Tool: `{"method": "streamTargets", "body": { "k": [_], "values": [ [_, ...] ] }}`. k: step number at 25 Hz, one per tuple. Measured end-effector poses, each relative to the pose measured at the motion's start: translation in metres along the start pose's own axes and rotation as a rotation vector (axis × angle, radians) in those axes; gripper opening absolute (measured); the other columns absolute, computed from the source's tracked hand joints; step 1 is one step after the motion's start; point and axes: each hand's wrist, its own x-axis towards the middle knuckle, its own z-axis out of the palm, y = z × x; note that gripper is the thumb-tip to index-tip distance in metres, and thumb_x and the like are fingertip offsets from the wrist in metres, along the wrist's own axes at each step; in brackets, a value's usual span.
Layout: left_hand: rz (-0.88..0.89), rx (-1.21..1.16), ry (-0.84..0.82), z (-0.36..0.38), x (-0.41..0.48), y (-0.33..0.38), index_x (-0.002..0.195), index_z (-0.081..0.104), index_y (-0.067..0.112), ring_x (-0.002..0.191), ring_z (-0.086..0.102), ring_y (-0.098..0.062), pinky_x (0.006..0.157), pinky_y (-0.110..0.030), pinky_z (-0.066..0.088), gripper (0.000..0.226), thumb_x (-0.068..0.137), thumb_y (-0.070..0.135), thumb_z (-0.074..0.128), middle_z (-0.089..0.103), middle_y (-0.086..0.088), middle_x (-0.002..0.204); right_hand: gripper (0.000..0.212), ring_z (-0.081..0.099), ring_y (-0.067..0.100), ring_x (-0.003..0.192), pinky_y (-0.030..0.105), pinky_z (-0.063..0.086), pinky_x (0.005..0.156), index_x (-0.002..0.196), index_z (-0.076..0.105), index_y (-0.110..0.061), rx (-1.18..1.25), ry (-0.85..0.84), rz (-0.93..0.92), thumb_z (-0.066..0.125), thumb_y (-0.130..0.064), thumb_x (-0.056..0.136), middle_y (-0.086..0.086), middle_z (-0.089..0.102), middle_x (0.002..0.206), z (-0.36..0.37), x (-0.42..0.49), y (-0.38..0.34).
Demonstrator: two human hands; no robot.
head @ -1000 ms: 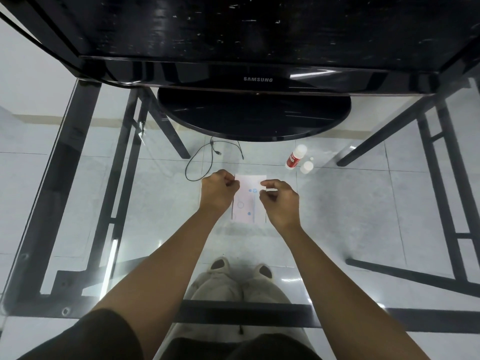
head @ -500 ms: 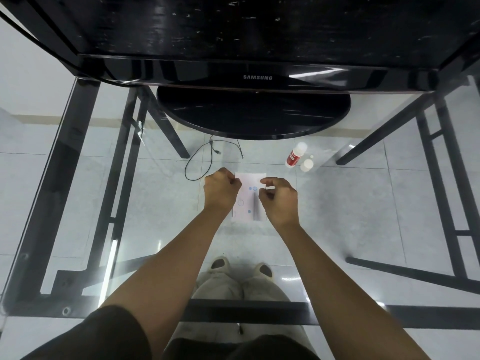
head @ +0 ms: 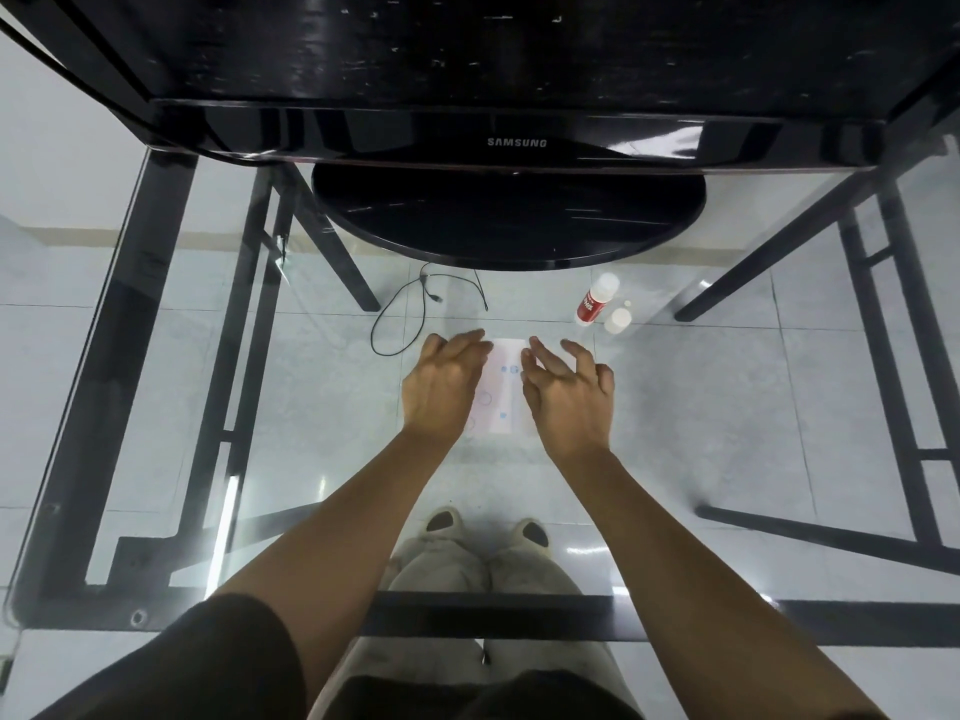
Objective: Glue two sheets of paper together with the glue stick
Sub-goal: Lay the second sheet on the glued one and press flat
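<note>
A small white paper (head: pixel 503 392) with blue marks lies flat on the glass table, between my two hands. My left hand (head: pixel 445 388) hovers over its left edge with fingers spread and holds nothing. My right hand (head: pixel 567 396) is over its right edge, fingers apart and empty. Whether this is one sheet or two stacked, I cannot tell. A red and white glue stick (head: pixel 596 299) lies on the glass beyond my right hand, with its white cap (head: pixel 618 320) standing beside it.
A black Samsung monitor (head: pixel 514 142) stands on its round base (head: pixel 509 220) at the back of the glass table (head: pixel 311 407). A thin black cable (head: pixel 410 314) loops behind my left hand. The black table frame and my feet show through the glass.
Both hands were pinched on the paper's top edge; now the fingers have opened and spread, and the paper lies flat between them.
</note>
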Motion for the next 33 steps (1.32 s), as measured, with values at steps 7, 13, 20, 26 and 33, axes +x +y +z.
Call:
{"method": "streamTargets", "body": {
  "k": [7, 13, 20, 26, 33],
  "values": [
    [0.101, 0.124, -0.036, 0.0, -0.004, -0.021, 0.107, 0.071, 0.027, 0.105, 0.063, -0.025, 0.073, -0.042, 0.043, 0.026, 0.082, 0.033, 0.066, 0.072, 0.01, 0.107, 0.045, 0.025, 0.025, 0.141, 0.048, 0.016, 0.113, 0.138, 0.042, -0.02, -0.073, -0.145, -0.089, 0.037, -0.039, 0.097, -0.003, 0.039, 0.147, 0.008, -0.009, 0.014],
    [0.224, 0.284, -0.319, -0.009, -0.005, -0.035, 0.137, 0.043, 0.031, 0.132, 0.04, -0.024, 0.088, -0.05, 0.033, 0.068, 0.08, 0.067, 0.046, 0.048, 0.014, 0.141, 0.054, 0.013, 0.022, 0.144, 0.046, 0.005, 0.115, 0.145, 0.023, -0.019, -0.11, -0.207, -0.084, 0.024, -0.043, 0.097, -0.002, 0.024, 0.154, 0.014, -0.01, 0.014],
    [0.398, 0.412, -0.485, -0.018, -0.014, -0.041, 0.143, 0.027, 0.035, 0.14, 0.026, -0.022, 0.091, -0.054, 0.029, 0.073, 0.08, 0.073, 0.027, 0.036, 0.016, 0.148, 0.053, 0.012, 0.022, 0.144, 0.045, 0.004, 0.115, 0.145, 0.023, -0.018, -0.106, -0.214, -0.081, 0.026, -0.042, 0.098, -0.002, 0.023, 0.155, 0.013, -0.01, 0.014],
    [0.636, 0.335, -0.463, -0.026, -0.047, -0.048, 0.137, 0.043, 0.026, 0.134, 0.039, -0.024, 0.096, -0.054, 0.041, 0.056, 0.092, 0.054, 0.024, 0.049, 0.007, 0.141, 0.051, 0.016, 0.025, 0.143, 0.045, 0.009, 0.115, 0.144, 0.027, -0.016, -0.073, -0.19, -0.09, 0.031, -0.038, 0.098, 0.0, 0.026, 0.153, 0.014, -0.01, 0.012],
    [0.739, 0.29, -0.589, -0.023, 0.013, -0.054, 0.146, 0.021, 0.014, 0.143, 0.016, -0.019, 0.114, -0.036, 0.004, 0.06, 0.097, 0.049, 0.022, 0.026, -0.005, 0.154, 0.051, 0.014, 0.024, 0.144, 0.042, 0.009, 0.116, 0.145, 0.025, -0.017, -0.058, -0.204, -0.083, 0.031, -0.037, 0.099, -0.001, 0.023, 0.155, 0.015, -0.01, 0.013]
  ]
}}
